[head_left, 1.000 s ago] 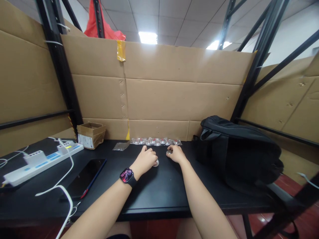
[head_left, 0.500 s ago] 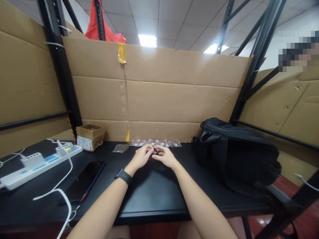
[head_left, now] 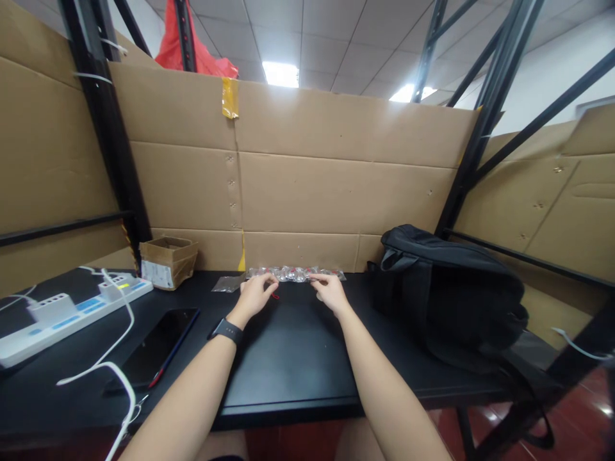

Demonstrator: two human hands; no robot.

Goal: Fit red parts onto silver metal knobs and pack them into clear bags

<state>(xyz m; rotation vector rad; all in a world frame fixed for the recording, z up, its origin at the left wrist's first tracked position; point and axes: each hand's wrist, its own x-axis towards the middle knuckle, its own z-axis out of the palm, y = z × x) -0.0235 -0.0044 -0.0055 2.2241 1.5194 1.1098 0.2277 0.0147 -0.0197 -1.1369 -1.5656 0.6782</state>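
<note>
My left hand (head_left: pixel 257 294) is over the middle of the black table, its fingers closed in a pinch. A thin red piece (head_left: pixel 275 296), perhaps a loop of cord, sticks out below its fingertips. To the right and apart from it is my right hand (head_left: pixel 330 292), thumb and forefinger pressed together. Something small and dark shows at its fingertips and a pale bit beneath, too small to name. Behind both hands lies a row of small clear packets (head_left: pixel 294 274) with shiny round, red-marked contents. A flat clear plastic bag (head_left: pixel 227 284) lies left of my left hand.
On the left are a white power strip (head_left: pixel 81 314) with a white cable, a dark phone-like slab (head_left: pixel 161 346), scissors (head_left: pixel 138 407) at the edge, and an open cardboard box (head_left: pixel 169 261). A black backpack (head_left: pixel 456 294) stands right. Cardboard panels (head_left: pixel 307 186) wall the back.
My hands were together around a small red and dark object; now they have moved apart, left hand leftward and right hand rightward. The view has shifted slightly.
</note>
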